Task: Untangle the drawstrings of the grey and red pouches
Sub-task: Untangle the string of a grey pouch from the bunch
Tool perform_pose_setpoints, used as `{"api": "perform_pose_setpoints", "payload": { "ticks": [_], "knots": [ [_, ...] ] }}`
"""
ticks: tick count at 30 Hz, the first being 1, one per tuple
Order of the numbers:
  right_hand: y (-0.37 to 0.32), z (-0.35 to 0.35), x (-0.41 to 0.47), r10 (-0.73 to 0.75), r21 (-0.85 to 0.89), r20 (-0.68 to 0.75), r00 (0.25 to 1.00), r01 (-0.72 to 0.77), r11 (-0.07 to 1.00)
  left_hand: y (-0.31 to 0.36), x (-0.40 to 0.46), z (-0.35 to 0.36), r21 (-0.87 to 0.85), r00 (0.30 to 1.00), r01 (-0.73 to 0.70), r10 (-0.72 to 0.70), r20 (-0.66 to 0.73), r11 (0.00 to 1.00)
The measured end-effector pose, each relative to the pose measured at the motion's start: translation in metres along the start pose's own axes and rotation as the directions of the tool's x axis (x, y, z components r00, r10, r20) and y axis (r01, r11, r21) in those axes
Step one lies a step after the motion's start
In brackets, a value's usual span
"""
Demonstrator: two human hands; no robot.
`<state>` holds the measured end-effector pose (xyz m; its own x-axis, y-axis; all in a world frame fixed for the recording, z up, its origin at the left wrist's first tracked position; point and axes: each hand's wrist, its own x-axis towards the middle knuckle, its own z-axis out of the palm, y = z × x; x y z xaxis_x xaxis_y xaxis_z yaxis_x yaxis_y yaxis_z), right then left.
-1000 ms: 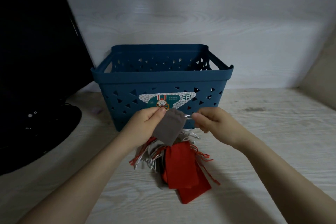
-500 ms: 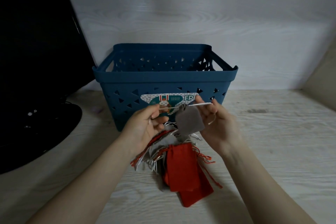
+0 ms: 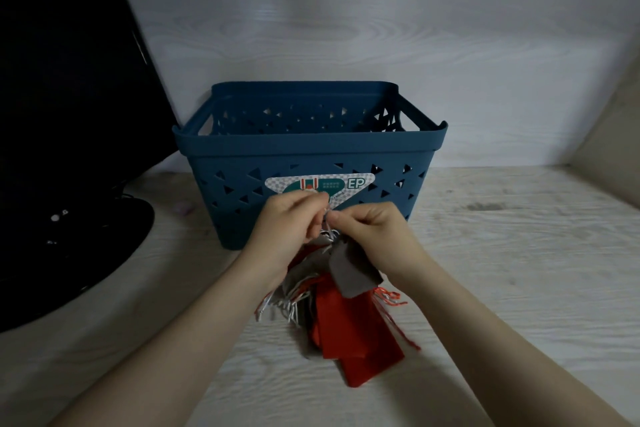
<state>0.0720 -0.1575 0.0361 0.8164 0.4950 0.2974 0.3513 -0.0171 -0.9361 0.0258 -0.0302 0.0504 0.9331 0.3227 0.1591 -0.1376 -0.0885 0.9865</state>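
Both hands are being held close together just in front of the blue basket [image 3: 308, 149]: the left hand [image 3: 289, 224] and the right hand [image 3: 372, 236] are each seen pinching the pale drawstrings [image 3: 327, 230] between fingertips. A grey pouch [image 3: 353, 269] is being dangled from those strings, just below the right hand. Beneath it, red pouches [image 3: 353, 333] and more grey ones are lying heaped on the pale wooden table [image 3: 519, 270], their cords [image 3: 294, 302] being left splayed out. A black monitor [image 3: 65, 121] is standing at far left.

Left hand [image 3: 287, 218] and right hand [image 3: 372, 236] together, fingertips pinched.
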Motion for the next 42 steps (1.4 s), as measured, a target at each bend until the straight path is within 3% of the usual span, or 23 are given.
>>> {"api": "perform_pose_setpoints", "payload": {
  "ticks": [3,6,10,14,21,24,30,33,36,39,42],
  "knots": [
    [0.001,0.002,-0.001,-0.078,-0.14,0.032,0.996,0.081,0.987,0.005,0.001,0.003,-0.027,1.0,0.007,-0.008,-0.014,1.0],
    [0.001,0.002,0.0,-0.157,-0.314,-0.062,0.986,0.13,0.941,0.004,-0.004,0.007,-0.096,0.999,0.028,-0.025,0.04,0.995],
    [-0.006,0.002,0.0,-0.03,-0.016,-0.228,0.973,0.027,1.0,-0.003,-0.014,0.013,-0.115,0.984,0.095,-0.076,0.161,0.989],
    [-0.009,0.004,-0.002,0.068,0.187,-0.213,0.975,-0.028,0.982,-0.003,-0.015,0.012,0.004,0.99,0.015,-0.016,0.139,1.0],
    [-0.006,0.005,-0.006,0.11,0.251,-0.266,0.958,-0.041,0.967,-0.009,-0.012,0.013,0.089,0.998,-0.028,0.023,0.058,0.996],
    [-0.004,0.007,-0.007,0.177,0.322,-0.308,0.935,-0.073,0.944,-0.009,-0.011,0.016,0.028,0.999,-0.032,0.031,0.022,0.999],
    [0.003,0.006,-0.014,0.119,0.221,-0.363,0.924,-0.039,0.974,-0.013,-0.013,0.022,0.082,0.988,-0.047,0.034,0.151,0.995],
    [0.007,0.007,-0.014,0.073,0.196,-0.362,0.929,-0.001,0.981,-0.013,-0.011,0.023,-0.077,0.985,0.114,-0.103,0.141,0.99],
    [0.013,0.007,-0.016,0.018,0.132,-0.364,0.931,0.033,0.991,-0.012,-0.009,0.024,-0.334,0.945,0.32,-0.275,0.177,0.886],
    [0.016,0.003,-0.02,0.019,0.131,-0.294,0.955,0.021,0.991,-0.007,-0.009,0.021,-0.39,0.884,0.467,-0.41,0.224,0.794],
    [0.016,0.0,-0.021,0.048,0.163,-0.235,0.971,-0.01,0.987,-0.007,-0.006,0.016,-0.439,0.877,0.481,-0.408,0.256,0.759]
  ]
}}
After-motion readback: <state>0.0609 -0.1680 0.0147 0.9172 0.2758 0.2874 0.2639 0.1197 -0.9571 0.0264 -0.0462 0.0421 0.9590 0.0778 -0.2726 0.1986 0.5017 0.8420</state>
